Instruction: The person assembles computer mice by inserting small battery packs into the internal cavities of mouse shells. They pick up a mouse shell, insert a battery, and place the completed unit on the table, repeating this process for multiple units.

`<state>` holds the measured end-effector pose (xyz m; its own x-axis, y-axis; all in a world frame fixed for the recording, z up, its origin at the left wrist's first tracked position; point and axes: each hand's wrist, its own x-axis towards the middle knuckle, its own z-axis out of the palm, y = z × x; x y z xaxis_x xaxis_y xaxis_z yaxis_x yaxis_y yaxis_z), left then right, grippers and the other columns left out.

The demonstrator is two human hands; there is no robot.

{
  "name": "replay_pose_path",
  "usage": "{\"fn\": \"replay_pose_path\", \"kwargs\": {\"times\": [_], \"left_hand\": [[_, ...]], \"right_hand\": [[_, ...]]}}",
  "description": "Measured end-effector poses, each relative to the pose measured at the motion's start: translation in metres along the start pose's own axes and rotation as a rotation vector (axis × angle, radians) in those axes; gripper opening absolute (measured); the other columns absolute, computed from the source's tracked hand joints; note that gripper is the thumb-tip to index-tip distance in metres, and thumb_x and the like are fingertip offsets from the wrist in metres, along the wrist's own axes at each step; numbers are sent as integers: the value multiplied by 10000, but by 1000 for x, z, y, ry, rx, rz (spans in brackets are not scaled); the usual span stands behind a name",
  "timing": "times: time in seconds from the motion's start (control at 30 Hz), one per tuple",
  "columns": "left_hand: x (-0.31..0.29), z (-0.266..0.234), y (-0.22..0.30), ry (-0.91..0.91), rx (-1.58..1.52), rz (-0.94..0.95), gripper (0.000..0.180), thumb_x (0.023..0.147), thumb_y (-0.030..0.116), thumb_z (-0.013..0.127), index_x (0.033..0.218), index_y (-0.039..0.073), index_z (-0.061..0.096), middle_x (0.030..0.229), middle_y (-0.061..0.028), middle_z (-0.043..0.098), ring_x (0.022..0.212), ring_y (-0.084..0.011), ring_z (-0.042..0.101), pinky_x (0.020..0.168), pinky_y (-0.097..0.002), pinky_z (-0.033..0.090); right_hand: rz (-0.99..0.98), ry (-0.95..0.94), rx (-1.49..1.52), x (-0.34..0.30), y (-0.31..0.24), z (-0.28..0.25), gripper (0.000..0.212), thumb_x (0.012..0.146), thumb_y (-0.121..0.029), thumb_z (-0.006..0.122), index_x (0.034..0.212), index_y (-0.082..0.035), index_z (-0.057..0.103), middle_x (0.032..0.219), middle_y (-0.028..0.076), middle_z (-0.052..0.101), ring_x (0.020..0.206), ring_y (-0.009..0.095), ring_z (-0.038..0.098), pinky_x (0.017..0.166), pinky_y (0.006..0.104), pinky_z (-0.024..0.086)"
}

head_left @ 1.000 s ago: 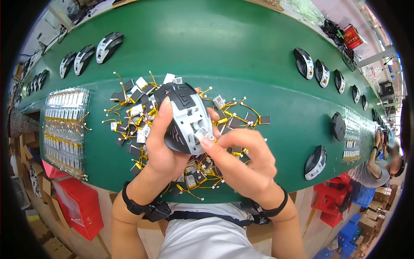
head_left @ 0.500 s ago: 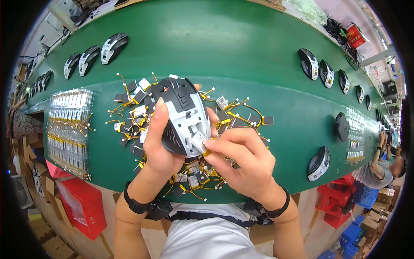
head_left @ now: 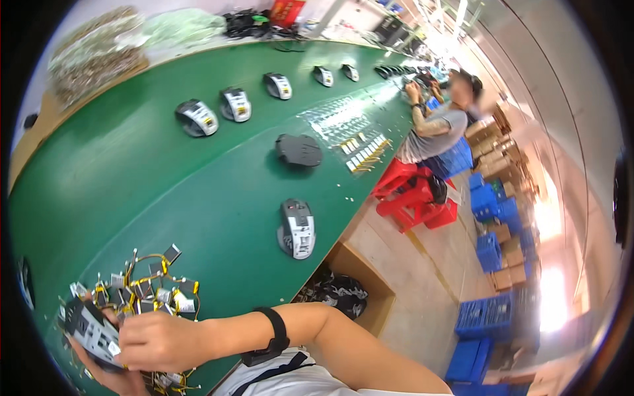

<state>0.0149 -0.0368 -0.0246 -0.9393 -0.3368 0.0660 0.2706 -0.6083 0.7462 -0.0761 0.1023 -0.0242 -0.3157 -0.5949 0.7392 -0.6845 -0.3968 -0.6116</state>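
Note:
At the lower left, my left hand [head_left: 124, 381] is wrapped round a black and white computer mouse shell [head_left: 92, 330], which is tilted with its openings showing. My right hand [head_left: 155, 342] is closed against the near end of the shell. Beside its fingertips shows a bit of a small white battery [head_left: 114, 348]; the rest lies hidden behind the fingers. Just beyond the hands is a heap of small wired batteries [head_left: 158, 290] with yellow ends and thin leads, lying on the green table [head_left: 218, 264].
Another mouse shell [head_left: 297, 229] lies near the table's edge, with a dark, flat part [head_left: 298, 150] beyond. More shells [head_left: 236, 104] line the far side. A clear tray [head_left: 337, 119] with batteries stands farther right, near a seated person [head_left: 436, 125]. Below the edge is an open carton [head_left: 376, 290].
The view has swung to the right, so both hands and the mouse shell now appear at the lower left. My hands stay together at the shell.

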Motion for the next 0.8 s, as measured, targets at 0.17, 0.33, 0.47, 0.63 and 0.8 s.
{"fn": "replay_pose_path", "kwargs": {"times": [0.17, 0.33, 0.47, 0.63, 0.8], "left_hand": [[2, -5, -4, 88, 104, -10, 597, 1004, 466, 342, 1389, 21, 442, 1110, -118, 600, 977, -231, 569, 909, -342, 450], [1, 1, 2, 394, 176, 55, 732, 886, 555, 476, 1319, -36, 493, 1304, -232, 549, 1128, -407, 573, 976, -522, 480], [4, 2, 2, 392, 171, 144, 706, 881, 487, 497, 1316, -69, 477, 1293, -278, 534, 1123, -426, 569, 946, -522, 501], [1, 2, 1, 301, 269, 183, 703, 891, 482, 489, 1319, -74, 466, 1293, -282, 529, 1133, -421, 566, 942, -508, 507], [-10, -6, -9, 374, 296, 158, 716, 895, 488, 527, 1358, -48, 422, 1309, -245, 521, 1147, -395, 555, 954, -466, 493]], "right_hand": [[-13, 60, -77, -8, -5, -3, 124, 798, -98, 669, 886, -26, 621, 815, 83, 536, 750, 265, 570, 658, 378, 485], [153, 151, 111, -3, -7, 6, 177, 700, -89, 738, 775, -54, 582, 815, 99, 544, 799, 310, 563, 679, 410, 473], [83, 72, 107, -6, 0, 6, 183, 693, -76, 743, 776, -53, 581, 837, 102, 563, 812, 316, 571, 689, 410, 475], [92, 141, 216, -1, 5, 1, 180, 693, -37, 739, 749, -41, 568, 814, 95, 545, 757, 297, 580, 670, 395, 479], [267, 146, 232, 1, -3, -5, 194, 707, -28, 736, 748, -34, 547, 771, 68, 497, 632, 223, 576, 551, 338, 461]]}}
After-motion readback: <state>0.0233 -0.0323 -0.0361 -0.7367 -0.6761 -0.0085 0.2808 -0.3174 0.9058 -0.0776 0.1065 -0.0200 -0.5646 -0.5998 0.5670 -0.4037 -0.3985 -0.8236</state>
